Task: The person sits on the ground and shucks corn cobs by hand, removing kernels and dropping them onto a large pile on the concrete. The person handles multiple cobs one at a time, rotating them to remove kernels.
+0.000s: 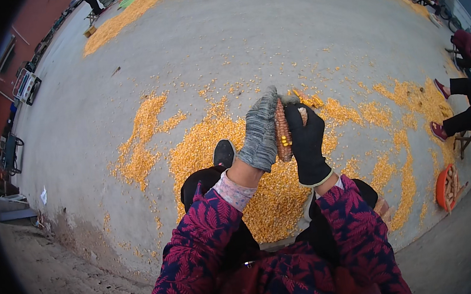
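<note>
The left hand in a grey knitted glove (261, 130) and the right hand in a black fabric glove (308, 139) are close together over the grey concrete ground (192, 65). Between them is a long reddish-brown corncob (283, 133), mostly bare, with a few yellow kernels on its lower half. The left fingers press along its left side; the right fingers curl around a short pale piece of cob (303, 116), close against its right side. Below, between the knees, spreads a broad heap of loose yellow kernels (277, 211), a dark shoe (225, 154) at its edge. Over to the right, a round orange basin (441, 189) holds pale cobs (451, 183), near a seated person's dark red shoe (438, 131).
</note>
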Demonstrator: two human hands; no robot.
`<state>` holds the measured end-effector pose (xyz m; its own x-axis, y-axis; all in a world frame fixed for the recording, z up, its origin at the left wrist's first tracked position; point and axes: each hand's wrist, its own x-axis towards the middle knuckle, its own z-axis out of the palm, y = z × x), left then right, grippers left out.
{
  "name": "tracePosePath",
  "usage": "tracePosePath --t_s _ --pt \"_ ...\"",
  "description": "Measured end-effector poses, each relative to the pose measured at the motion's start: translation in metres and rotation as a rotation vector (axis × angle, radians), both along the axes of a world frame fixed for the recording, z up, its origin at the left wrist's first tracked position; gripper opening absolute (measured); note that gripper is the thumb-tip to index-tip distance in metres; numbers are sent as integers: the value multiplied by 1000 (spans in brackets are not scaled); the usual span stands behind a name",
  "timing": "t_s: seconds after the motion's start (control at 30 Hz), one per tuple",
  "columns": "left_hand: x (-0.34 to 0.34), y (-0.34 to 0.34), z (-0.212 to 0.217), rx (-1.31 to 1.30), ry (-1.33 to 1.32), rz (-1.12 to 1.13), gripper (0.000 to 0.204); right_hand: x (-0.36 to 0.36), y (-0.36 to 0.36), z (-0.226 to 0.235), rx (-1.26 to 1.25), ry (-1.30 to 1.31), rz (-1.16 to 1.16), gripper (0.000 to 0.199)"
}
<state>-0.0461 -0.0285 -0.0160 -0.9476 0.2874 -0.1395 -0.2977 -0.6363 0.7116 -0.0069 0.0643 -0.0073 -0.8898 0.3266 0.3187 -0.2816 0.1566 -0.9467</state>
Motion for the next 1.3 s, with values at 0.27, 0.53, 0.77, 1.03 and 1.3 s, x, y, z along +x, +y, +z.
tracePosePath --t_s 0.27,0.53,0.77,1.03,1.3 --pt "-7 -5 14 85 -198 45 50 -1 9 10 237 114 194 33" --pt "-1 -3 16 162 -189 176 35 -5 7 -5 -161 -173 162 19" --pt "-12 -13 6 210 -349 198 34 -8 10 -12 -279 -119 342 30" --pt "-11 -23 10 244 -243 133 40 -8 21 -8 -800 -444 680 29" --pt "-4 -25 30 -107 136 42 39 -13 34 -7 -700 -586 612 35"
